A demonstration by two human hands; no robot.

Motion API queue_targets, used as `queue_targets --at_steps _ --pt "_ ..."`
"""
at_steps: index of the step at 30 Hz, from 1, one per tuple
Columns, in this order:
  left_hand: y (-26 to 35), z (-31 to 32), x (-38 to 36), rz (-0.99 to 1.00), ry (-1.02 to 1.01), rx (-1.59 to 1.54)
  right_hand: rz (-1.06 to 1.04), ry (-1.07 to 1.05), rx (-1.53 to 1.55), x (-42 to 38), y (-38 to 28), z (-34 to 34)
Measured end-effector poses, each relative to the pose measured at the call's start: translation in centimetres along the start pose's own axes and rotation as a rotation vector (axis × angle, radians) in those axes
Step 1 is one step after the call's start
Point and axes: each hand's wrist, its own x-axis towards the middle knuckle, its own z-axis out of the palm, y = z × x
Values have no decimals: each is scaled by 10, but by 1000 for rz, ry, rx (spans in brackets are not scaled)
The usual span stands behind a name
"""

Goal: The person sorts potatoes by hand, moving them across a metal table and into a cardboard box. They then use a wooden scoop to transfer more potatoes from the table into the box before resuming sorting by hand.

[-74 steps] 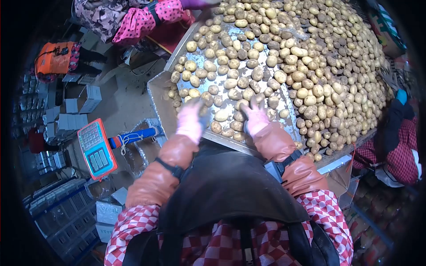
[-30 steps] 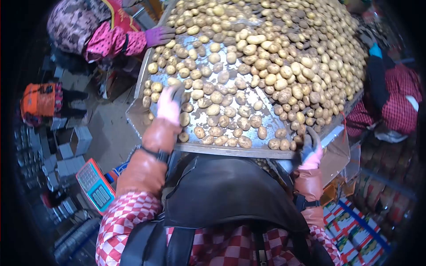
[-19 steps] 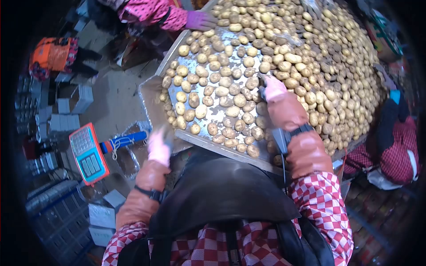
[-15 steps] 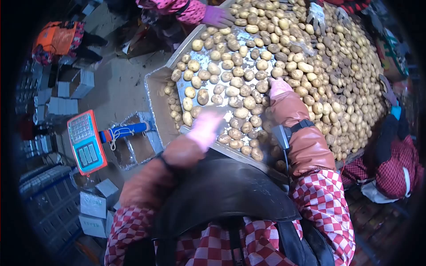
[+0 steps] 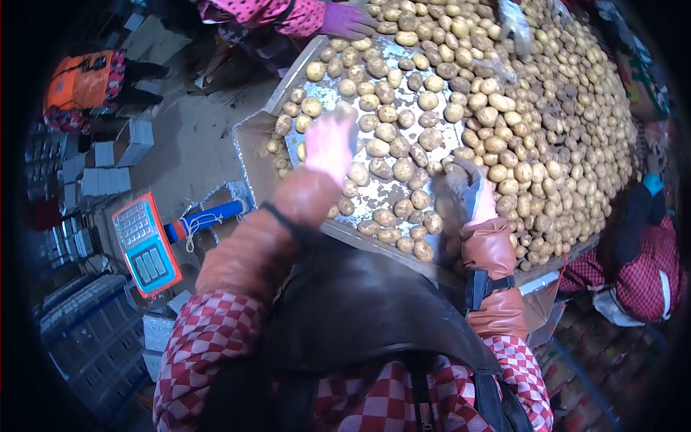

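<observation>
My left hand, blurred by motion, reaches over the left part of a metal sorting table. A potato shows right at its fingertips, and several more lie spread around it. Nearer the heap, my right hand is turned on its side with its dark, dirty-looking inner side showing. Its fingers curve beside the loose potatoes and are too smeared to make out their grip. The dense potato heap begins just right of this hand.
Across the table are a purple-gloved hand and a white-gloved hand. A person in checked clothing is at the right. A scale display stands left of the table, near cardboard boxes. Someone in an orange vest is farther back.
My left hand has moved forward across the table among the potatoes. My right hand has drawn back towards me and turned on its side. The white-gloved hand has shifted slightly.
</observation>
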Motion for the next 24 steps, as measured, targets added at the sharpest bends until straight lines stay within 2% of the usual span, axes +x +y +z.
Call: queue_targets --at_steps 1,2,3,4,6,7,8,9,10,12,13,14,15,16,18,19,20,21,22,24 --pt "2 6 33 -147 -40 -25 113 0 107 -12 -19 7" --pt "5 -1 54 -193 -198 -18 225 8 216 -26 -38 15" --pt "-7 17 73 -88 -276 -50 193 -47 512 -28 -16 11" --pt "-9 22 76 -30 -251 -121 171 -28 376 -33 -14 10" --pt "-19 21 89 -44 -392 -82 126 -74 546 -38 13 2" --pt "-18 11 89 -112 -451 -118 46 -76 401 -37 20 0" --pt "-19 2 91 -180 -507 -151 108 -32 483 -38 23 1" --pt "-36 32 91 -224 -374 -166 -4 23 384 -41 28 6" --pt "-37 33 85 -274 -333 -366 -112 78 281 -43 29 9" --pt "15 -20 66 -344 -454 -493 -95 71 328 -49 37 3" --pt "17 10 61 -449 -519 -673 -157 71 232 -46 44 2" --pt "43 -18 53 -401 -564 -678 -220 65 132 -41 55 1" --pt "50 2 50 -419 -630 -881 -337 46 47 -37 65 0" --pt "56 20 47 -434 -693 -1087 -339 43 45 -32 73 -8" --pt "83 5 32 -94 -516 -732 331 -472 1352 -29 83 -23" --pt "95 -2 26 100 -302 -457 336 -474 1347 -34 78 -21" --pt "104 -7 23 317 27 -441 316 -465 1384 -39 64 -17" --pt "115 -11 17 374 -40 -525 290 -458 1419 -44 51 -14" --pt "130 -22 5 425 -111 -604 294 -465 1418 -51 45 -12" --pt "152 -31 -24 470 -299 -577 -65 -259 231 -64 34 2"
